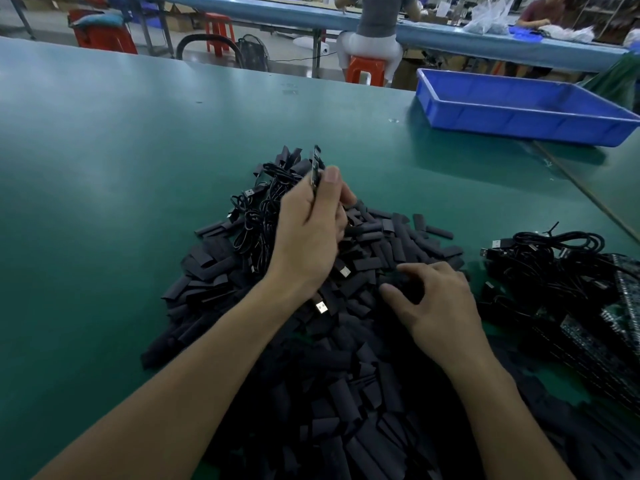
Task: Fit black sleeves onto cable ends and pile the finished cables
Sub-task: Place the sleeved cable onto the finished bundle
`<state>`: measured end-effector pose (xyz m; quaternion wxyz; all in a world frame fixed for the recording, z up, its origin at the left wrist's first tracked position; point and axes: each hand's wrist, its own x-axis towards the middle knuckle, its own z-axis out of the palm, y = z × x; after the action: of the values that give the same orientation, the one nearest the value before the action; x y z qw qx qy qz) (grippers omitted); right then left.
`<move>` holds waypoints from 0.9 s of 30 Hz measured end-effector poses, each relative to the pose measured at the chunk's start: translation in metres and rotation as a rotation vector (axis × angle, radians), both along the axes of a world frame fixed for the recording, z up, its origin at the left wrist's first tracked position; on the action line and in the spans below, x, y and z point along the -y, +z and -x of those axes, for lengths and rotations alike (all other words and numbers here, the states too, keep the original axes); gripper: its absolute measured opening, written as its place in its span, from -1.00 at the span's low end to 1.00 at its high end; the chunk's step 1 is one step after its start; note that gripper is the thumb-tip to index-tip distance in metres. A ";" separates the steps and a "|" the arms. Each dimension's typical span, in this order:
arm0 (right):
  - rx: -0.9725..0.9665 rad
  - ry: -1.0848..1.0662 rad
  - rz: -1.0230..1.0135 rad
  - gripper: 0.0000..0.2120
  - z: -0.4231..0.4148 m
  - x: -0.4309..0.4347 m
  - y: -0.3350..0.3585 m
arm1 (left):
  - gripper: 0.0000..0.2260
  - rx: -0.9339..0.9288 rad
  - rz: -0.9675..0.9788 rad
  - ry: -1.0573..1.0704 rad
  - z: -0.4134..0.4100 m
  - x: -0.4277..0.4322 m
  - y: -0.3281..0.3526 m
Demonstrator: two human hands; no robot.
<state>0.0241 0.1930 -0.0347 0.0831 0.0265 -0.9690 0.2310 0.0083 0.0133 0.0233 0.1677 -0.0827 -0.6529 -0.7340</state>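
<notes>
A big heap of loose black sleeves covers the green table in front of me. My left hand is raised over the heap and pinches a black cable end between thumb and fingers; its USB plug hangs under my wrist. Behind that hand lies a pile of coiled black cables. My right hand rests on the sleeves, thumb and curled fingers closing on one black sleeve; the grip is partly hidden.
Another bundle of black cables and dark circuit boards lie at the right. A blue plastic tray stands at the far right. Beyond the table a person sits on an orange stool at another bench.
</notes>
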 end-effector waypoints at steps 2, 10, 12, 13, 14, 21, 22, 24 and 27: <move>0.015 0.008 -0.011 -0.60 0.000 0.002 0.000 | -0.69 -0.003 0.129 0.006 0.001 0.006 0.008; -0.063 0.064 -0.050 -0.59 -0.002 0.002 0.003 | -0.76 0.459 0.674 -0.413 0.001 0.000 -0.003; -0.070 0.052 -0.047 -0.68 -0.001 -0.001 0.003 | -0.71 0.442 0.836 -0.440 0.000 0.000 -0.010; -0.071 0.052 -0.038 -0.71 0.000 -0.002 0.002 | -0.67 0.428 0.875 -0.429 0.000 -0.001 -0.013; -0.077 0.055 -0.027 -0.75 0.000 -0.003 0.001 | -0.63 0.405 0.914 -0.410 0.000 -0.002 -0.014; -0.209 0.046 0.217 -0.90 0.002 -0.002 -0.001 | -0.79 0.269 0.720 -0.319 0.001 -0.010 -0.027; -0.221 0.041 0.272 -0.92 0.002 -0.001 -0.001 | -0.67 0.285 0.664 -0.305 0.001 -0.011 -0.029; -0.247 0.030 0.343 -0.91 0.002 0.001 -0.001 | -0.47 0.285 0.580 -0.265 0.000 -0.013 -0.035; -0.302 -0.019 0.386 -0.88 0.003 0.002 -0.001 | -0.77 0.182 0.615 -0.162 -0.001 -0.013 -0.040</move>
<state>0.0214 0.1907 -0.0358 0.2327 0.0354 -0.8837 0.4046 0.0096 0.0263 -0.0163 0.0168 -0.1151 -0.8476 -0.5178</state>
